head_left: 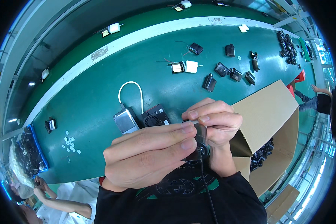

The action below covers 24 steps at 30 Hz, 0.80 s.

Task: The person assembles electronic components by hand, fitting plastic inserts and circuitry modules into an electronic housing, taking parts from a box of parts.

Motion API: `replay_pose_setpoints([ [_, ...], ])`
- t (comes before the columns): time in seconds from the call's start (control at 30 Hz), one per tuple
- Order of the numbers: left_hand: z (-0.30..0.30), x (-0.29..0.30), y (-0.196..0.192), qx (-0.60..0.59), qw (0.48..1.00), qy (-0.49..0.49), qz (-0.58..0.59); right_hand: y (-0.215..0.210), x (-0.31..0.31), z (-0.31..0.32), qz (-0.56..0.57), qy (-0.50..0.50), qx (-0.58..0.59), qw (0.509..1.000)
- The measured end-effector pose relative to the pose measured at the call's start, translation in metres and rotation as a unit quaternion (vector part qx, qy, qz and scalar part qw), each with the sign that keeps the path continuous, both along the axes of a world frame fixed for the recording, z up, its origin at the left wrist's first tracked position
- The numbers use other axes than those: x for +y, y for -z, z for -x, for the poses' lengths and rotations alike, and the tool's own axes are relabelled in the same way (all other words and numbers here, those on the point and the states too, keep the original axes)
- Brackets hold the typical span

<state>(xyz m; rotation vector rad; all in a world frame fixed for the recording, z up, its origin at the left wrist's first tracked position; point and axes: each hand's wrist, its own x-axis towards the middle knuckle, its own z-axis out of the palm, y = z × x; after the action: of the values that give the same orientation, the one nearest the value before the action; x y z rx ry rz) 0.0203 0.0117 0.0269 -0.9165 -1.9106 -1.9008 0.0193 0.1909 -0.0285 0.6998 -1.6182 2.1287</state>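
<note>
1. Holding a dark glossy casing (202, 136) in left grip (147, 153) and right grip (219, 121), over the table's (89, 108) near edge.
2. Hiding much of the casing behind the left grip.
3. Showing a pale sliver (195, 121), hard to identify, by the right grip.
4. Seeing a black cable (209, 194) only partway.

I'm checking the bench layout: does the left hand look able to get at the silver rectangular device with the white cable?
Probably yes: the silver rectangular device lies just beyond the left hand, with nothing seen atop it, though that hand is holding the dark plastic housing.
</note>
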Motion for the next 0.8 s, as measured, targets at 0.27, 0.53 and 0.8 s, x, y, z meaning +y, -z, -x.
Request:
replay_pose_setpoints([
  [0.27,-0.0003,-0.0011,0.0031,-0.005,1.000,-0.002,-0.015,0.0040,-0.0051,-0.0042,0.044,-0.016,-0.045,0.998],
  [0.53,-0.0008,-0.0024,0.0014,-0.006,1.000,0.007,-0.022,-0.0009,-0.0003,-0.0006,-0.013,0.005,0.008,1.000],
  [0.8,-0.0017,0.0017,0.0021,0.005,0.999,-0.008,-0.033,-0.0030,-0.0029,-0.0017,0.001,0.009,0.011,1.000],
])
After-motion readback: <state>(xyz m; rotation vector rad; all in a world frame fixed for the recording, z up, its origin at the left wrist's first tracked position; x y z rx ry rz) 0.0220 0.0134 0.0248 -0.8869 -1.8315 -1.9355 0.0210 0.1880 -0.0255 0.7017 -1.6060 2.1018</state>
